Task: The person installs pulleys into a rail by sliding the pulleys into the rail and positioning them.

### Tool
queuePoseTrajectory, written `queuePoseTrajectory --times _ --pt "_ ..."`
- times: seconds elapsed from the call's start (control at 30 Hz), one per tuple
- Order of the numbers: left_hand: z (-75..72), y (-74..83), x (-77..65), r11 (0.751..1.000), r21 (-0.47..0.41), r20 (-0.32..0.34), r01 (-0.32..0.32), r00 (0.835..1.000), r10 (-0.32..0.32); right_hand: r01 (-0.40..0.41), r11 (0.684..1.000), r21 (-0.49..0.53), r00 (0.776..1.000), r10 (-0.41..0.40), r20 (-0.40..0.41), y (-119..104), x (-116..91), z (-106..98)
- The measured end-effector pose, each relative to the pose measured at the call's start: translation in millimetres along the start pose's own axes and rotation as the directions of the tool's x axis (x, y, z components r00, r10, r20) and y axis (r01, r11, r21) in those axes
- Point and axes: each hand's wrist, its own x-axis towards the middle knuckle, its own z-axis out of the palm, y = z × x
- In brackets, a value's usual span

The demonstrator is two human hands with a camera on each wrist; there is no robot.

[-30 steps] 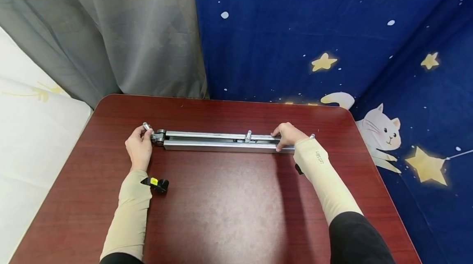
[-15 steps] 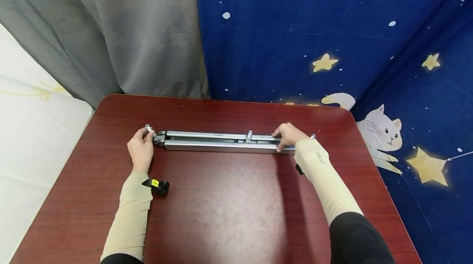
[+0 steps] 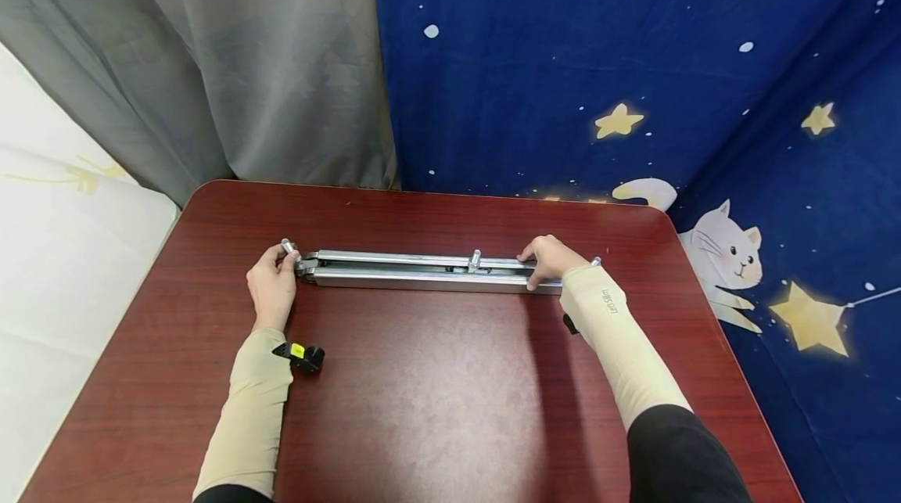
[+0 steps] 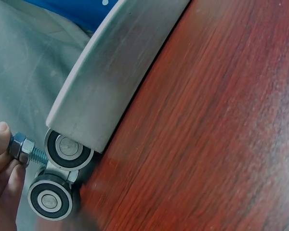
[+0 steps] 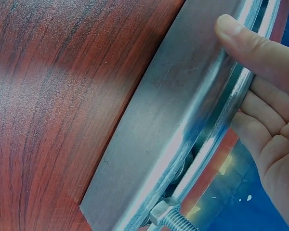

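Observation:
A silver metal channel rail (image 3: pixel 394 281) lies lengthwise on the table, its slot facing up. At its left end my left hand (image 3: pixel 271 284) pinches the threaded bolt (image 4: pixel 38 155) of a roller carriage. One bearing wheel (image 4: pixel 67 147) is partly inside the rail's end, while another wheel (image 4: pixel 49 201) is outside. My right hand (image 3: pixel 552 259) grips the rail near its right end, the thumb on the near side and the fingers on the far side. A second bolt (image 3: pixel 475 259) stands up from the slot near the middle. Another bolt (image 5: pixel 180 221) protrudes at the right end.
The reddish-brown wooden table (image 3: pixel 422 378) extends in front of the rail. Behind it hang a grey curtain (image 3: pixel 296 80) and a blue star-patterned curtain (image 3: pixel 521 80). A white cloth-like surface (image 3: pixel 63 268) is at the left.
My left hand has moved slightly right, pushing the roller carriage further into the rail's left end. The right hand and the rail have stayed nearly still.

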Motion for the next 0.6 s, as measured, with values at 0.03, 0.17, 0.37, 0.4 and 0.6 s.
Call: queuePoseTrajectory --times 0.03,0.17,0.37,0.4,0.6 --pt "0.4 0.1 -0.2 1.000 -0.005 0.003 -0.004 1.000 0.004 0.002 1.000 0.000 1.000 -0.002 0.000 0 0 0" --pt "1.8 0.5 -1.3 0.999 -0.025 0.027 -0.023 0.999 0.024 0.006 1.000 -0.001 1.000 -0.006 -0.001 -1 2 1" --pt "0.5 0.0 -1.2 0.999 -0.030 0.073 -0.020 0.997 0.022 0.018 1.000 -0.002 1.000 -0.018 -0.002 0 4 3" --pt "-0.3 0.1 -0.6 0.999 -0.024 0.088 -0.027 0.996 0.029 0.014 1.000 -0.001 1.000 -0.014 -0.003 1 4 3" --pt "-9.8 4.2 9.2 0.987 0.035 0.211 -0.156 0.967 0.145 0.005 1.000 -0.003 1.000 -0.005 -0.005 3 3 3"
